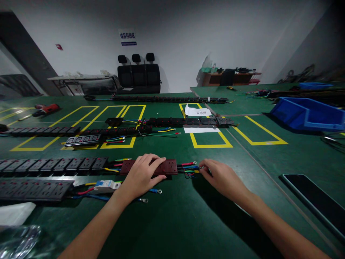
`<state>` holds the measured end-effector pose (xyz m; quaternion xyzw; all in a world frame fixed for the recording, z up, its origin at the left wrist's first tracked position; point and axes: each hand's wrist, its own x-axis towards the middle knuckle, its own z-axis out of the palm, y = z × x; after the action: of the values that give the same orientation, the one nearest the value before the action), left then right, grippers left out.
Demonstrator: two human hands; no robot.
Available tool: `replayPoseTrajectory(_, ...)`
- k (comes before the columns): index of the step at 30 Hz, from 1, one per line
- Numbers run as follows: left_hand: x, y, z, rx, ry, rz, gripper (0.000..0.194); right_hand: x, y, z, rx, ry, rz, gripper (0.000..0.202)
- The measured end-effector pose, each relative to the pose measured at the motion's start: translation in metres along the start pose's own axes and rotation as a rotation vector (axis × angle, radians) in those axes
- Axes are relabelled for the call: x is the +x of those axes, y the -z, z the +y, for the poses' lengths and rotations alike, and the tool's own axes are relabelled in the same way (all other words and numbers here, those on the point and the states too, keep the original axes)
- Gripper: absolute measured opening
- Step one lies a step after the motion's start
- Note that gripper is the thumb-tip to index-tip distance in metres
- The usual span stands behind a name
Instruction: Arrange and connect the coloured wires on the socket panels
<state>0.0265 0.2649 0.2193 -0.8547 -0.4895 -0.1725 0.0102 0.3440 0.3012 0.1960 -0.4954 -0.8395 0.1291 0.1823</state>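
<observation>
Far L on the green table (172, 228), the rear black socket strip (55, 166) & front black socket strip (33, 190) have leads running off their R ends; a small white switch (104, 185) sits among the front one's, w/ metal rings on some tips. Next along, in front of me, is my dark red socket strip (170, 167), flat on the table, its L end close to the rear strip's yellow lead (111, 169). Its sockets look fitted & its R-end wires (188, 164) are out, at least two w/ rings on, so prob. well along; those ends aren't joined to anything I can see, so sorting/hooking up is prob. what's left. My L hand (142, 173) lies over the strip, palm down, thumb at the near edge & forefinger reaching across, so I've got it held between them. My R hand (219, 176) comes in from the R, wrist low, thumb & fingertips pinched on the wire ends; can't tell which wire. Phone (312, 199) lies far R, untouched.
</observation>
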Motion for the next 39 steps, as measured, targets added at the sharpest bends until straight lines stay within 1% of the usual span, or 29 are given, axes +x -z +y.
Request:
replayPoseTrajectory(13,0.0,0.0006,0.0004,0.005,-0.007,0.009,0.058,-0.0004,0.0,0.0,0.0,-0.002,-0.009,0.019)
replayPoseTrajectory(20,-0.0002,-0.0011,-0.0003,-0.014,-0.013,0.03,0.055,-0.0005,-0.0008,0.0007,-0.01,-0.006,-0.009,0.018)
replayPoseTrajectory(27,-0.0001,-0.0002,-0.0001,-0.008,-0.009,0.014,0.055,0.0001,-0.0004,-0.0002,-0.016,-0.014,-0.021,0.018)
replayPoseTrajectory(31,-0.0015,-0.002,-0.0013,-0.017,-0.007,0.028,0.053,-0.0002,-0.0021,0.0001,-0.009,-0.015,0.001,0.018)
replayPoseTrajectory(34,-0.0021,-0.0032,-0.0017,-0.016,-0.004,0.026,0.055,-0.0005,-0.0034,0.0013,0.0,-0.003,0.014,0.019)
replayPoseTrajectory(39,-0.0017,-0.0018,-0.0004,-0.02,0.001,0.016,0.057,0.0004,-0.0033,0.0018,-0.001,-0.019,-0.021,0.019)
